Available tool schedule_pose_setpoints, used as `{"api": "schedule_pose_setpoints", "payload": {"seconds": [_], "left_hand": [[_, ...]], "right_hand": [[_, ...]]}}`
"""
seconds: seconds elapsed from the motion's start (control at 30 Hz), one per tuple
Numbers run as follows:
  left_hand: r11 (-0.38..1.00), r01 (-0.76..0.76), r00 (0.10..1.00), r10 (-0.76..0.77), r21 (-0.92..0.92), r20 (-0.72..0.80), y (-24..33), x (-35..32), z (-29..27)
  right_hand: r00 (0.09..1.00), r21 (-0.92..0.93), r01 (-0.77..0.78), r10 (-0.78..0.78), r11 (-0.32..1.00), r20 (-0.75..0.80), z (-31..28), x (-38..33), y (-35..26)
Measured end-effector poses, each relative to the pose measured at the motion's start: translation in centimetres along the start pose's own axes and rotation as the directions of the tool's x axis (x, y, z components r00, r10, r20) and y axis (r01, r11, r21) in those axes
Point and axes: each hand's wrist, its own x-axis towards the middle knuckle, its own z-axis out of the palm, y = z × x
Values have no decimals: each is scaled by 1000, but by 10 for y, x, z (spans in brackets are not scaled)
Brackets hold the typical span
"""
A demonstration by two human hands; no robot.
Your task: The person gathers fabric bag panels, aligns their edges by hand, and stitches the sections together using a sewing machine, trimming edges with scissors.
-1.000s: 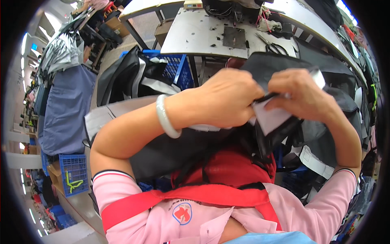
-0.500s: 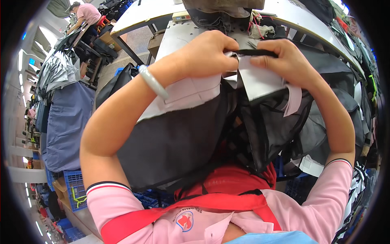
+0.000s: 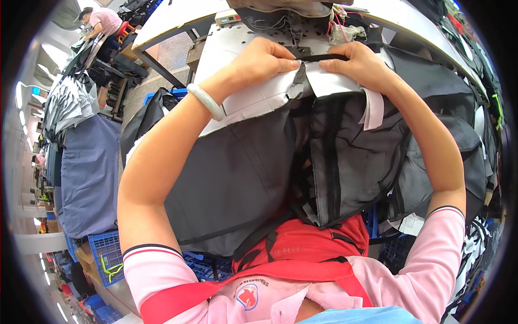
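At the far side of the worktable, my left hand (image 3: 263, 60) and my right hand (image 3: 357, 63) are raised side by side, each with the fingers pinched. Between them runs a narrow black strip (image 3: 322, 57), its ends going into both grips. Under my left hand hangs a large dark grey fabric panel (image 3: 232, 178) with a white-backed upper edge (image 3: 253, 105). A second dark piece (image 3: 356, 156), also showing white backing (image 3: 330, 81), hangs below my right hand. Beside it dangles a white fabric strip (image 3: 372, 110). My fingertips partly hide the gripped edges.
A sewing machine (image 3: 286, 21) stands just beyond my hands, with scraps around it. More dark fabric (image 3: 437, 81) is heaped at right. Blue crates (image 3: 105, 251) and a cloth-draped pile (image 3: 89, 173) are at left. Another person (image 3: 102, 22) sits at the far left.
Both hands have shifted slightly away from me and to the left. The black strip now lies straighter, and the white-backed piece at right has tipped flatter.
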Motion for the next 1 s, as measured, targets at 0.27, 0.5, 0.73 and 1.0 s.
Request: {"api": "schedule_pose_setpoints", "payload": {"seconds": [0.27, 0.5, 0.73, 1.0], "left_hand": [[990, -23, 995, 37, 140, -95, -7, 30, -1], [994, 4, 996, 6, 108, -93, -24, 48, 0], [995, -23, 993, 35, 100, -111, -37, 61, -3], [994, -96, 985, 103, 55, -141, -46, 79, -7]], "right_hand": [[993, 16, -111, 111, 994, 45, 0, 27, 27], [996, 62, -84, 82, 994, 42, 10, 39, 43], [990, 128, -116, 103, 985, 98, 14, 52, 54], [989, 223, -139, 122, 965, 88, 18, 66, 69]]}}
